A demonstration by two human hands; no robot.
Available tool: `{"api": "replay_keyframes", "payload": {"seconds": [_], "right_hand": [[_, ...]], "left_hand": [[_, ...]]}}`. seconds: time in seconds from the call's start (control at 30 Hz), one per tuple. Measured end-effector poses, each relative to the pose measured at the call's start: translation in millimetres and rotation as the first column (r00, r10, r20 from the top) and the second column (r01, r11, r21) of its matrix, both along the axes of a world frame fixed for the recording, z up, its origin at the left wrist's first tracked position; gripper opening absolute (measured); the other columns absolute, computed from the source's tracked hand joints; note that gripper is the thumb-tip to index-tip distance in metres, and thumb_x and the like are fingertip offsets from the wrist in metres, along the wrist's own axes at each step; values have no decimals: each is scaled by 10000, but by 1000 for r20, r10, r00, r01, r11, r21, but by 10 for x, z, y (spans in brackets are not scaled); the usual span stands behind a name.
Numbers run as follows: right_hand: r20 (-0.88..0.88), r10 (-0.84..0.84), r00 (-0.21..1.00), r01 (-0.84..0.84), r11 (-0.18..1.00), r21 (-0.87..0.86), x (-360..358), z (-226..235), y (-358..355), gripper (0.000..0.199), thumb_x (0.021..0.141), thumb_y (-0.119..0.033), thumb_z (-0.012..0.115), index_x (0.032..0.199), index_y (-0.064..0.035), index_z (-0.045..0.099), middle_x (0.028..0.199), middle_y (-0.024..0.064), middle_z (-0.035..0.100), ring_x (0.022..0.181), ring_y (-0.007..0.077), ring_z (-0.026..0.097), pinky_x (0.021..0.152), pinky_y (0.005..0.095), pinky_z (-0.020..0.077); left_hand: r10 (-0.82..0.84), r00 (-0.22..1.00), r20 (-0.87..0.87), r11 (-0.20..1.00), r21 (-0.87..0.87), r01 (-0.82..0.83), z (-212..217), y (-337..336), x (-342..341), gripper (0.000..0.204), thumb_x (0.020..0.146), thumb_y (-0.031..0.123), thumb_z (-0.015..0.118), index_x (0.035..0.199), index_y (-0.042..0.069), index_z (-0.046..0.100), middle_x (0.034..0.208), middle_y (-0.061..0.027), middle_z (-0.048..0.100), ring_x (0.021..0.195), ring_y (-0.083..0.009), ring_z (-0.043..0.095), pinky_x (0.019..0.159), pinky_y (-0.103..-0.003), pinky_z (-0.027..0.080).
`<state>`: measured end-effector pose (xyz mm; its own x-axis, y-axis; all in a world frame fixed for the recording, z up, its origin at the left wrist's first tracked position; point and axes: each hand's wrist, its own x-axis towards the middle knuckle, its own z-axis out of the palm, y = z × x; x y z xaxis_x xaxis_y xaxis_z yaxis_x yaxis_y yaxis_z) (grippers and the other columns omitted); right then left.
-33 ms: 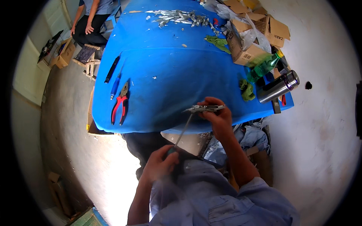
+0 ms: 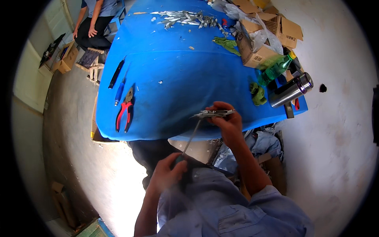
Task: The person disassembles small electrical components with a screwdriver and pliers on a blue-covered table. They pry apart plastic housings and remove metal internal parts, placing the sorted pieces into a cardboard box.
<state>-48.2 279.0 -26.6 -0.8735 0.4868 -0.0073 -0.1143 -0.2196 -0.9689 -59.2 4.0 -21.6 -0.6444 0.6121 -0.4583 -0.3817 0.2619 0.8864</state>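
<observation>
My left hand (image 2: 169, 170) is closed round the dark green handle of a screwdriver (image 2: 192, 137). Its long metal shaft slants up and away, and the tip meets the underside of a slim silver-grey metal part (image 2: 213, 113). Pinched in my right hand (image 2: 228, 122), that part lies roughly level above the table's near edge; its narrow end points left. Its exact kind is too small to tell. On the table to the left lie red-and-black pliers (image 2: 125, 112), a blue-handled screwdriver (image 2: 120, 91) and a black pen-shaped tool (image 2: 116, 73).
A blue cloth covers the table (image 2: 158, 106). Many similar metal parts (image 2: 185, 19) are heaped at its far end. Along the right stand a steel flask (image 2: 290, 91), a green bottle (image 2: 276, 71), green gloves (image 2: 258, 94) and cardboard boxes (image 2: 252, 51). Another person (image 2: 94, 23) sits at far left.
</observation>
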Motion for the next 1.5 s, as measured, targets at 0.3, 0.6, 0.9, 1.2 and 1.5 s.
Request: {"api": "replay_keyframes", "payload": {"seconds": [0.3, 0.6, 0.9, 1.2, 1.5], "right_hand": [[-116, -34, 993, 56, 980, 191, -15, -6, 171, 448, 908, 144, 625, 1328, -11, 601, 1195, 130, 689, 1201, 244, 680, 1007, 369, 574], [-137, 4, 991, 49, 922, 384, 60, 169, 32, 566, 886, 148, 651, 1405, -40, 527, 1191, 107, 663, 1196, 228, 685, 1013, 333, 536], [-136, 48, 990, 37, 824, 565, 120, 265, -1, 607, 838, 161, 704, 1388, -32, 534, 1200, 124, 656, 1150, 269, 708, 975, 358, 561], [-149, 162, 976, -131, 971, 198, 135, 349, -152, 592, 892, 111, 737, 1426, -36, 527, 1187, 76, 661, 1155, 177, 681, 1004, 332, 565], [-137, 229, 964, -233, 972, -10, 215, 166, -167, 360, 961, 35, 724, 1308, -1, 634, 1230, 57, 701, 1148, 126, 660, 1021, 305, 537]], "left_hand": [[64, 811, -582, 956, -196, -216, 158, -4, -10, 375, 913, 189, 774, 1214, -17, 689, 871, -143, 728, 778, -195, 704, 713, -324, 541], [-82, 235, -969, 881, -180, -437, 30, 394, -977, 367, 930, 166, 767, 1232, -16, 667, 1031, -212, 738, 859, -380, 731, 787, -437, 586], [-131, 173, -976, 942, -177, -285, 430, 710, -873, 490, 842, 92, 827, 1297, 19, 658, 1252, -186, 694, 1194, -367, 643, 1005, -464, 531], [29, 518, -855, 999, 32, -3, 560, 866, -545, 347, 853, -3, 818, 1189, 30, 741, 1117, -114, 746, 926, -225, 724, 804, -322, 584], [122, 552, -825, 990, 61, -128, 569, 819, -384, 282, 829, -10, 841, 1093, 21, 747, 1042, -86, 742, 831, -151, 704, 728, -274, 571]]}}
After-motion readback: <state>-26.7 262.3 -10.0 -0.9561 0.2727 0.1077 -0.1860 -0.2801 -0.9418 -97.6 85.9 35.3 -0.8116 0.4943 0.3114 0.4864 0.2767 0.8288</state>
